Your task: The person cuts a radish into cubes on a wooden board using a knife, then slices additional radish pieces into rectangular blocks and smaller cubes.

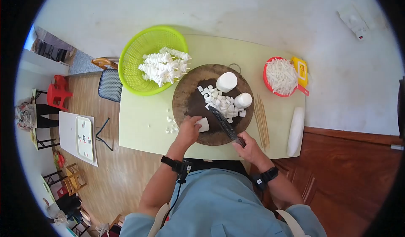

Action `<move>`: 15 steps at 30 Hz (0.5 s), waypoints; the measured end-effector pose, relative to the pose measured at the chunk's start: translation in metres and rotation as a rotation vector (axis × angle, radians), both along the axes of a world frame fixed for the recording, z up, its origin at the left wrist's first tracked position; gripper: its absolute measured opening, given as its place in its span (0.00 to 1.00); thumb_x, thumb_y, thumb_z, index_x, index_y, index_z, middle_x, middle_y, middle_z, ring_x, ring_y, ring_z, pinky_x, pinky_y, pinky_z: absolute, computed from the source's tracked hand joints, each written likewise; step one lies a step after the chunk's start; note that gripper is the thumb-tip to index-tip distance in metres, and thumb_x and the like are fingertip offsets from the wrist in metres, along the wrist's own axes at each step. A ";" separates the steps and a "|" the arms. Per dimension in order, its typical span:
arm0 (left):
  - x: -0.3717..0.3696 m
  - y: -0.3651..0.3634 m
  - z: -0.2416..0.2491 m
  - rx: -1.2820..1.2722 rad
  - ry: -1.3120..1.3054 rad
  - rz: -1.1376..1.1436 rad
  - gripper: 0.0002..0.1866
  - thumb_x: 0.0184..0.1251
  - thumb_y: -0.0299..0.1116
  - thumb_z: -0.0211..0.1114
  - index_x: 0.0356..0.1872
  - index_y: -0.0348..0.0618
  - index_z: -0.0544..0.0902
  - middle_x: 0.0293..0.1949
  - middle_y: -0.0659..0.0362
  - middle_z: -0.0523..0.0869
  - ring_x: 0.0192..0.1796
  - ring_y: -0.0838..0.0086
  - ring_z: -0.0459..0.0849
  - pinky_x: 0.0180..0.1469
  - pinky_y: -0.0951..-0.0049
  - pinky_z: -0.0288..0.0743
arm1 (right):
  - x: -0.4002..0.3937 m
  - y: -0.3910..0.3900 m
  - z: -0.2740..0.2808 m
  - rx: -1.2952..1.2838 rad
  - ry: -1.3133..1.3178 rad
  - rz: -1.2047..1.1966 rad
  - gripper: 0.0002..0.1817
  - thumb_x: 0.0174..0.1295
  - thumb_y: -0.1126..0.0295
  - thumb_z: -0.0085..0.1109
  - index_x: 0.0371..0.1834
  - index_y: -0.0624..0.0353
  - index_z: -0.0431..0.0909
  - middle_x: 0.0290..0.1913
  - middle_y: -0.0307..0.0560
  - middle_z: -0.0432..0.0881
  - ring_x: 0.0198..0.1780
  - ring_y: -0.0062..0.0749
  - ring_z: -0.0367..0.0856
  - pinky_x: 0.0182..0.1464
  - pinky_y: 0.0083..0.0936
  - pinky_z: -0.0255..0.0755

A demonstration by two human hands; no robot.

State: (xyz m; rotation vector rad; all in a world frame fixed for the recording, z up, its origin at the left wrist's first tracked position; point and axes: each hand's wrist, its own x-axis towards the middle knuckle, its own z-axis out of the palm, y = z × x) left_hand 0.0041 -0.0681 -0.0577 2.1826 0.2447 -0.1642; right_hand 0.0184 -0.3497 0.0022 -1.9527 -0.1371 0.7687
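My right hand (249,149) is closed around the handle of a dark-bladed knife (223,122), its blade slanting over the round wooden chopping board (190,89). At the board's near left, my left hand (189,130) has its fingers on a flat-cut piece of white radish (204,124). Small white radish cubes (217,98) lie heaped mid-board, partly behind the blade. Two thick radish chunks (227,82) stand beyond and to the right of the heap. A few white scraps (171,127) are scattered on the table left of the board.
A green basket (130,64) with white pieces on sticks stands at the back left. Wooden skewers (261,121) lie right of the board, near a whole white radish (296,131). A red colander (267,83) holds white strips beside a yellow packet (300,70).
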 end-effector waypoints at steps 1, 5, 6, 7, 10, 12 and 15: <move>0.001 -0.001 0.001 -0.002 0.001 0.003 0.18 0.63 0.26 0.68 0.55 0.42 0.83 0.42 0.46 0.82 0.45 0.50 0.82 0.51 0.55 0.76 | -0.002 -0.002 0.001 -0.007 0.019 0.003 0.17 0.64 0.65 0.66 0.49 0.63 0.73 0.30 0.49 0.79 0.32 0.30 0.79 0.39 0.34 0.75; 0.000 -0.004 0.003 0.273 -0.273 0.103 0.18 0.60 0.28 0.71 0.53 0.41 0.83 0.46 0.45 0.80 0.48 0.46 0.77 0.53 0.51 0.72 | -0.004 -0.007 0.003 -0.010 -0.006 -0.023 0.18 0.64 0.64 0.67 0.49 0.63 0.73 0.29 0.51 0.80 0.31 0.35 0.80 0.38 0.35 0.75; -0.001 -0.004 0.002 0.279 -0.278 0.184 0.17 0.60 0.28 0.72 0.51 0.41 0.84 0.47 0.45 0.79 0.48 0.46 0.77 0.53 0.51 0.72 | -0.002 -0.008 0.007 -0.048 -0.013 0.003 0.18 0.64 0.64 0.67 0.49 0.62 0.73 0.29 0.53 0.80 0.31 0.40 0.81 0.37 0.37 0.75; -0.005 -0.005 0.001 0.280 -0.278 0.184 0.17 0.60 0.28 0.72 0.51 0.41 0.84 0.47 0.45 0.79 0.48 0.46 0.77 0.53 0.51 0.72 | 0.000 -0.008 0.011 -0.087 -0.019 0.030 0.18 0.63 0.64 0.67 0.49 0.62 0.73 0.29 0.55 0.80 0.30 0.45 0.82 0.37 0.38 0.76; -0.021 -0.008 0.007 0.219 -0.071 0.213 0.19 0.58 0.30 0.74 0.50 0.39 0.82 0.47 0.45 0.78 0.48 0.47 0.77 0.53 0.52 0.72 | 0.006 -0.006 0.022 -0.116 -0.127 0.126 0.18 0.63 0.63 0.67 0.49 0.61 0.72 0.29 0.59 0.81 0.32 0.55 0.83 0.37 0.42 0.76; -0.027 -0.019 0.013 0.311 -0.063 0.220 0.21 0.57 0.31 0.75 0.51 0.39 0.81 0.44 0.46 0.79 0.48 0.48 0.77 0.52 0.53 0.72 | 0.009 -0.004 0.026 -0.112 -0.134 0.157 0.18 0.64 0.63 0.66 0.49 0.61 0.72 0.29 0.59 0.82 0.32 0.56 0.83 0.37 0.42 0.76; -0.028 -0.019 0.004 0.376 -0.202 0.207 0.22 0.57 0.31 0.75 0.52 0.40 0.80 0.43 0.47 0.80 0.46 0.49 0.78 0.51 0.54 0.72 | 0.011 -0.001 0.024 -0.125 -0.160 0.214 0.18 0.64 0.63 0.65 0.50 0.60 0.72 0.30 0.60 0.82 0.33 0.58 0.84 0.36 0.44 0.76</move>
